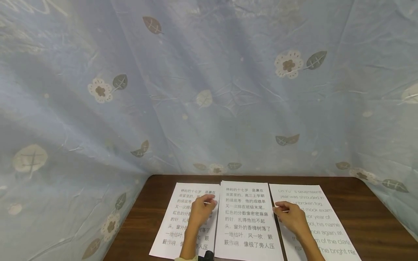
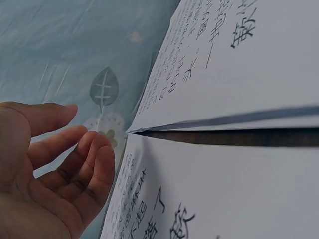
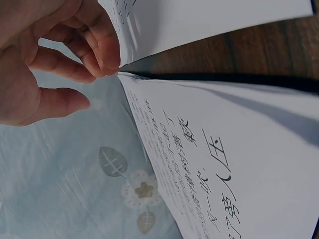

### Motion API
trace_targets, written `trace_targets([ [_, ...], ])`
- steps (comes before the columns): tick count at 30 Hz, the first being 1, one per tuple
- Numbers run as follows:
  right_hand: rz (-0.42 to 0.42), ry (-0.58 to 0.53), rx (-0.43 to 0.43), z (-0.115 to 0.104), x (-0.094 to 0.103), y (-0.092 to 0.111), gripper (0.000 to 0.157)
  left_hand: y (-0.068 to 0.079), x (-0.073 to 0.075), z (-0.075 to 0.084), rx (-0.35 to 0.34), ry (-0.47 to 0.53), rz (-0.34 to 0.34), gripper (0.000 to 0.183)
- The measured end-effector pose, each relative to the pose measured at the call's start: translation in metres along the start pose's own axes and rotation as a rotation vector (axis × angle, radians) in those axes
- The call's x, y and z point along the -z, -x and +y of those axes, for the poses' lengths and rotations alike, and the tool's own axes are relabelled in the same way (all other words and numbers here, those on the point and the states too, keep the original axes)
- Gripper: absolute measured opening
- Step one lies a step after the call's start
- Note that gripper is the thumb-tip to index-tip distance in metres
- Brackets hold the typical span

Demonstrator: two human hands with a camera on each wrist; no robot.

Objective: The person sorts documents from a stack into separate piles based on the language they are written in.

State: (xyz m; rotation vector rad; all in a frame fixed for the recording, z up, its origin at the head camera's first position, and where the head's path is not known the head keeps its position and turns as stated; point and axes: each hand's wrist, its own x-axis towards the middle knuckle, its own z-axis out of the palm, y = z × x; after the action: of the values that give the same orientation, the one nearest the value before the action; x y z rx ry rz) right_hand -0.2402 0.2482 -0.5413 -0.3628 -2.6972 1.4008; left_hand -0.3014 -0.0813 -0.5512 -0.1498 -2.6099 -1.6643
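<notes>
Three white printed sheets lie side by side: a left sheet [image 1: 164, 244] and a middle sheet [image 1: 245, 224] in Chinese characters, and a right sheet [image 1: 326, 217] in English. Over the left sheet, close to its right edge, hovers my left hand [image 1: 200, 210], its fingers loosely bent and the thumb apart from them. My right hand [image 1: 292, 217] is above the left part of the right sheet, fingertips near the gap beside the middle sheet. Its fingers are also loosely bent, with nothing visible between thumb and fingers. Whether those fingertips touch paper, I cannot tell.
The sheets rest on a dark brown wooden table [image 1: 130, 224] with rounded back corners. Pale blue cloth [image 1: 209, 137] printed with leaves and flowers hangs behind and beside it. A small black object [image 1: 208, 255] shows near my left wrist.
</notes>
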Motion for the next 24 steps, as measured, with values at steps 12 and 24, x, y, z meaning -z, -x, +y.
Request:
trace_targets([
  [12,-0.046,-0.002,-0.014,0.006,-0.004,-0.001,0.045,0.001,-0.011,-0.003,0.0,-0.072,-0.048,0.036],
  [24,-0.039,0.119,0.037,0.012,-0.012,-0.005,0.041,0.005,-0.02,-0.007,-0.017,-0.169,-0.087,0.033],
])
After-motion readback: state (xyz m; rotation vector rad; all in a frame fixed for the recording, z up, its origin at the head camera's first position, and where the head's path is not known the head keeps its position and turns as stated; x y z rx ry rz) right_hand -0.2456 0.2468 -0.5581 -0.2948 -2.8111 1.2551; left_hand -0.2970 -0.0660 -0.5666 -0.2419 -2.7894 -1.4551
